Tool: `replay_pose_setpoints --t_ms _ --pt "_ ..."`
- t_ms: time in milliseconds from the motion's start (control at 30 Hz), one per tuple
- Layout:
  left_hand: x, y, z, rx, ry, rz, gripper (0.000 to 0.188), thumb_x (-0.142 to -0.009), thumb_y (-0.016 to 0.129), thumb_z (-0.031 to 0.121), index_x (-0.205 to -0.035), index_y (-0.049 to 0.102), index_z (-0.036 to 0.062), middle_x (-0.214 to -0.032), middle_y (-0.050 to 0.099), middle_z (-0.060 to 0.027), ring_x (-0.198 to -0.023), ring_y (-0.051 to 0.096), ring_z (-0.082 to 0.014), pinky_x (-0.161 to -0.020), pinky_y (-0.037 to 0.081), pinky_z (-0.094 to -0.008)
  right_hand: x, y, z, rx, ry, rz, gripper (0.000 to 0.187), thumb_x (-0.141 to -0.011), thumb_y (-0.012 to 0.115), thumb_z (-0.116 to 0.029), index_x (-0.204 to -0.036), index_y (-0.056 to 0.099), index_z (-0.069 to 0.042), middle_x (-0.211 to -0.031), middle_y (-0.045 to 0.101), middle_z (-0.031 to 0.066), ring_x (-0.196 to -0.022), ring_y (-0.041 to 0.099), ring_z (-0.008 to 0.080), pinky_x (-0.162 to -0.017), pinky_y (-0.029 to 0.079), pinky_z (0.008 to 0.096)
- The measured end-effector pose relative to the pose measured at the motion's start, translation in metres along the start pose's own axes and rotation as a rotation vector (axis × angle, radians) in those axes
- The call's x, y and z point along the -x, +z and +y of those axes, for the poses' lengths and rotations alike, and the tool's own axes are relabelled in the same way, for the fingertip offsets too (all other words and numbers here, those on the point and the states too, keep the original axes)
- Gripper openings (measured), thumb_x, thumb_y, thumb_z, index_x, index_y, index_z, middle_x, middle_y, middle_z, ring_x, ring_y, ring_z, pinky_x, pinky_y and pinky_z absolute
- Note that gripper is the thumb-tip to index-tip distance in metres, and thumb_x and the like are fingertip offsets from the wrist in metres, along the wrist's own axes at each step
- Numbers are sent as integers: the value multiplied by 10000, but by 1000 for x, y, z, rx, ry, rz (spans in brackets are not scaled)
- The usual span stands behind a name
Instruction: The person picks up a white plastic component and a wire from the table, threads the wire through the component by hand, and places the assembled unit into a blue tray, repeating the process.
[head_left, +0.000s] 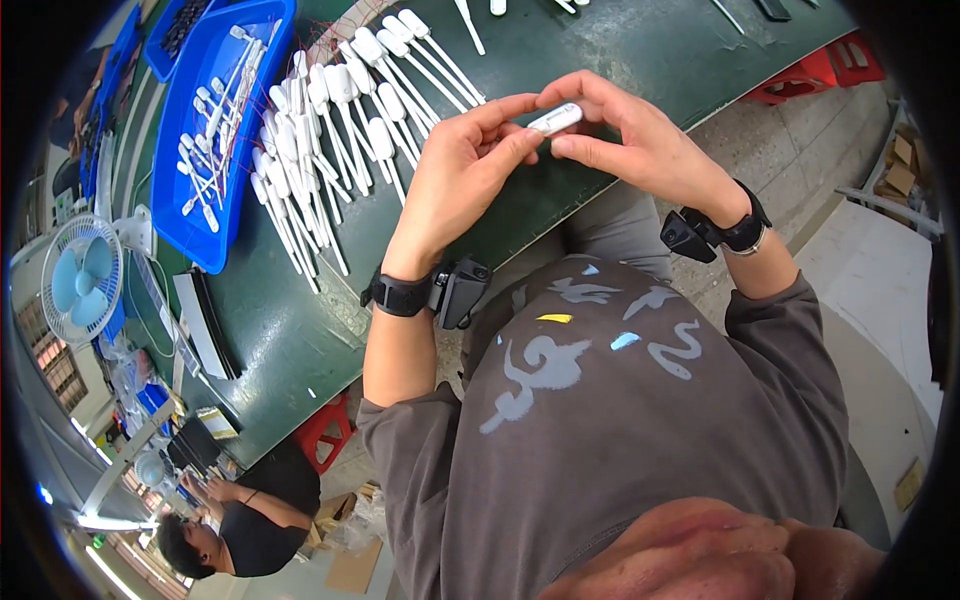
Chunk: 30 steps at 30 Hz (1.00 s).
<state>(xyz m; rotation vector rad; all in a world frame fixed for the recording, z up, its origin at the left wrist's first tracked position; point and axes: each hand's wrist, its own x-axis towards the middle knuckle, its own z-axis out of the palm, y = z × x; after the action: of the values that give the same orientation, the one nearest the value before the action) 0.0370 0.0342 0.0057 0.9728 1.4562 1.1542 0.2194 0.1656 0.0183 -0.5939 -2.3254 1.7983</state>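
Over the table's near edge, my left hand (455,165) pinches one end of a small white oblong plastic casing (556,120) between thumb and fingers. My right hand (640,140) curls round its other end, index finger above and thumb below. A recessed slot shows on the casing's upper face; fingers hide its ends. To the left of my hands, several white wand-shaped pieces (340,85) with rounded heads and thin stems lie in a spread pile on the green table (330,325).
A blue tray (225,245) left of the pile holds more white pieces with thin red wires. Beyond it stands a fan (85,278). Red stools (325,440) are by the table. A co-worker (265,520) sits at lower left. Both my wrists wear black strapped devices (460,292).
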Motion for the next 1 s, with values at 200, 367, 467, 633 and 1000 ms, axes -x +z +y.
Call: replay_pose_setpoints --t_ms 200,367,467,633,1000 --pt "1 -3 3 -5 -121 8 298 -991 624 159 -1188 671 -60 -851 650 20 -748 553 -26 -660 440 -179 11 -15 5 374 -265 475 295 -946 651 -125 -1226 627 -34 -1158 664 61 -1100 618 174 -1008 434 306" --pt "1 5 1 63 -70 59 292 -990 620 168 -1166 675 -59 -818 612 52 -707 499 -10 -608 389 -175 8 -9 11 429 -308 342 299 -905 700 -122 -1186 651 -32 -1188 668 78 -1139 624 249 -1086 408 379" --pt "2 5 1 74 -99 66 287 -988 617 170 -1154 677 -57 -798 589 67 -688 473 -8 -592 372 -179 2 -9 19 521 -406 320 280 -891 716 -124 -1151 665 -32 -1152 677 78 -1118 627 266 -1096 409 413" --pt "1 5 -3 22 -97 69 275 -975 619 170 -1125 687 -51 -761 564 69 -674 461 -12 -589 369 -187 2 -15 17 466 -301 256 192 -887 719 -111 -1061 690 -36 -1042 697 71 -1056 633 257 -1098 419 440" --pt "1 8 -4 5 -110 109 271 -938 666 182 -1089 705 -40 -704 538 70 -634 453 -17 -568 369 -200 1 -11 16 384 -292 258 98 -905 694 -60 -996 692 -25 -943 701 57 -916 649 189 -930 481 352"
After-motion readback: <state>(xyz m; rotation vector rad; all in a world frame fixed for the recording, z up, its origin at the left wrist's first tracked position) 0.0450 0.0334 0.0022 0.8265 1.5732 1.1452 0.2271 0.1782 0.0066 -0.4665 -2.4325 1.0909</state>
